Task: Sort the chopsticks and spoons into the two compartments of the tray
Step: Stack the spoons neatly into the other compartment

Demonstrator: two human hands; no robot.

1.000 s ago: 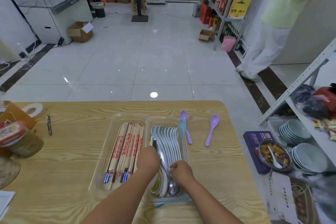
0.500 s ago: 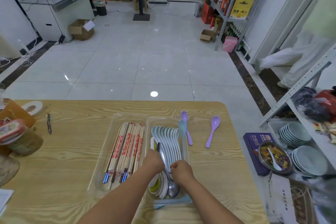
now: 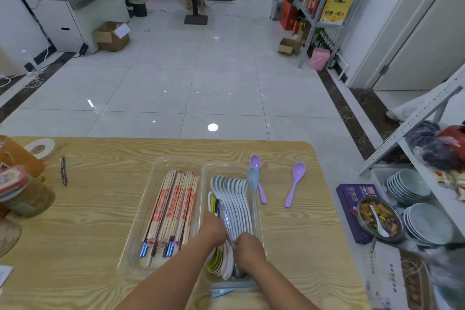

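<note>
Tray (image 3: 137, 236): chopsticks (image 3: 173, 206) left compartment, spoons (image 3: 235, 199) right. Left hand (image 3: 214, 228), right hand (image 3: 249, 246) buried among spoons, grip not discernible. Purple spoons (image 3: 295, 184) loose on table (image 3: 88, 221).

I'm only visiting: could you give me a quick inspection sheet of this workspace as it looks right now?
Surface: wooden table.
Job's things: clear tray; chopsticks in its left compartment, spoons in its right; one purple spoon beside it, another purple spoon further right, both on the table.
Clutter: pen, tape roll, jar at left.
Hands: left hand and right hand on the spoons; fingers hidden.
Cables: white cables on the floor, far left.
Surroundings: shelf with stacked bowls.
</note>
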